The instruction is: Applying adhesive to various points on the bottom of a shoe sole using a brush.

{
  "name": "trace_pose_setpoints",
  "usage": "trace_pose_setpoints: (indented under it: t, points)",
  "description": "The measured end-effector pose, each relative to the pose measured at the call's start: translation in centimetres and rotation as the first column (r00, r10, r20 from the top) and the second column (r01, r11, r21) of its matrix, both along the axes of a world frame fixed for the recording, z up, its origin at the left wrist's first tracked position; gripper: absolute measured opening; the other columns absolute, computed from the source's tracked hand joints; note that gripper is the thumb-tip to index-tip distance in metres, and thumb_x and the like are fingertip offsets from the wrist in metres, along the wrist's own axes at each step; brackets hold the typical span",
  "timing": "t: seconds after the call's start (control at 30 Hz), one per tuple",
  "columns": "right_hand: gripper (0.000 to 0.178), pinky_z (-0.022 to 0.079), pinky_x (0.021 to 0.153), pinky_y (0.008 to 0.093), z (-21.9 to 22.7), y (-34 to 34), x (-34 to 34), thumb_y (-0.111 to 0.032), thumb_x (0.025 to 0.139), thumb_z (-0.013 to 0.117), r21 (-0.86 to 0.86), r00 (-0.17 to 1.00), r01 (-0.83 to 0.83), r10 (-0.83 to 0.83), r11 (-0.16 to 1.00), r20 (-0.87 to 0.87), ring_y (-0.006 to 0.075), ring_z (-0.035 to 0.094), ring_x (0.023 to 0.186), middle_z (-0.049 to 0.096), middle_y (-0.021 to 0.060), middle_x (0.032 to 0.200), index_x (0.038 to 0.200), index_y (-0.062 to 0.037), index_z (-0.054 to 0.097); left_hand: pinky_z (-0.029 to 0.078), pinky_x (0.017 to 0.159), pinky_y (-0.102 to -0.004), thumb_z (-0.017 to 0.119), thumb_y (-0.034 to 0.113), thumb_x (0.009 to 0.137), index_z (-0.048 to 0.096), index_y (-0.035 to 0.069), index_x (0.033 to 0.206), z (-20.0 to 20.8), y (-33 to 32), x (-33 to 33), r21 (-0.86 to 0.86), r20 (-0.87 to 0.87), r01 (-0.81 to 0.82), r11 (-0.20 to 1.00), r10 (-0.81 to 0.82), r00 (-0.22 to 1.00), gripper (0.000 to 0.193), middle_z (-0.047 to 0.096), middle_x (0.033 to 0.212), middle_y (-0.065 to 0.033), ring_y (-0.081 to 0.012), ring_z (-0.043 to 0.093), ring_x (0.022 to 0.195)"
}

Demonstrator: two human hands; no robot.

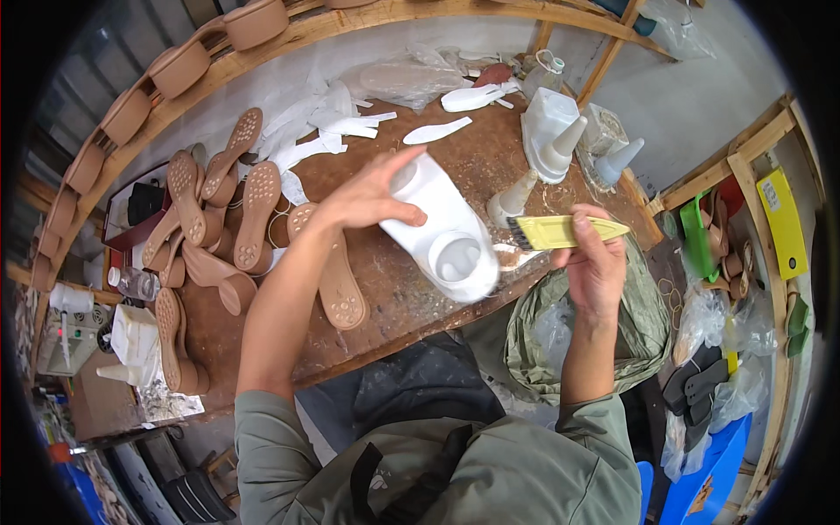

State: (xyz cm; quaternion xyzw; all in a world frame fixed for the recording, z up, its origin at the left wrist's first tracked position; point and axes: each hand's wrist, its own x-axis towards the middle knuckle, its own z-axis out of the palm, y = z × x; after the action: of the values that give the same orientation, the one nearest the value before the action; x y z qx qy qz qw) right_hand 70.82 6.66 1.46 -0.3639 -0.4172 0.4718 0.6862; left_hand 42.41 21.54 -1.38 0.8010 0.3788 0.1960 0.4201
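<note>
A white plastic container [429,206] is tilted over the workbench, its round mouth toward me and something whitish inside. My left hand [372,192] grips its far end, thumb on the near side and fingers around the back. In my right hand [595,258] is a flat yellow-handled brush [556,232], its dark bristles pointing left toward a cone nozzle [512,199]. The brush is apart from the container. Left of the container lies a tan shoe sole [339,280] with a dimpled heel, partly behind my left forearm.
Several tan wedge soles [258,214] are heaped on the brown workbench [385,328] at left. White insole pieces [437,131] lie at the back. A nozzle-topped white bottle [549,131] stands back right. A green plastic bag [525,337] hangs open beyond the bench's near edge.
</note>
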Motion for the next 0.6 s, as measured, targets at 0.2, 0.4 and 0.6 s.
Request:
trace_pose_setpoints:
  t: [0.2, 0.4, 0.6]
  points:
    - [0.025, 0.053, 0.058, 0.0258, -6.1, 0.0, -2.3, -0.006, 0.089, 0.061, -0.251, 0.987, -0.150, 0.131, 0.956, -0.089, 0.0159, 0.064, 0.062, 0.066, 0.0121, 0.086, 0.111, 0.0045, 0.057, 0.019, 0.112, -0.0483, 0.076, 0.039, 0.054, 0.030, 0.023, 0.145, -0.4, 3.0, 4.0, 0.313, -0.526, 0.278, 0.908, -0.078, 0.847, 0.104, 0.026, 0.143, -0.0285, -0.0446, 0.021, 0.134]
    - [0.022, 0.049, 0.056, 0.0224, -10.9, 1.4, -4.8, -0.008, 0.091, 0.060, -0.286, 0.964, -0.029, 0.102, 0.958, 0.245, 0.0101, 0.060, 0.061, 0.066, 0.0067, 0.083, 0.109, 0.0036, 0.058, 0.016, 0.113, -0.0497, 0.076, 0.050, 0.061, 0.024, 0.007, 0.145, -1.4, 0.9, 2.4, 0.416, -0.460, 0.224, 0.881, -0.009, 0.888, 0.107, 0.022, 0.145, -0.0296, -0.0423, 0.018, 0.136]
    - [0.016, 0.045, 0.049, 0.0216, -9.9, 0.2, -3.8, -0.009, 0.089, 0.060, -0.325, 0.926, 0.038, 0.089, 0.945, 0.367, 0.0084, 0.056, 0.054, 0.062, 0.0041, 0.076, 0.100, 0.0021, 0.058, 0.047, 0.085, -0.0321, 0.072, 0.034, 0.079, 0.041, -0.001, 0.133, -1.3, -8.0, -6.8, -0.077, 0.202, -0.513, 0.855, 0.517, 0.832, 0.072, 0.060, 0.113, -0.0187, -0.0239, 0.061, 0.103]
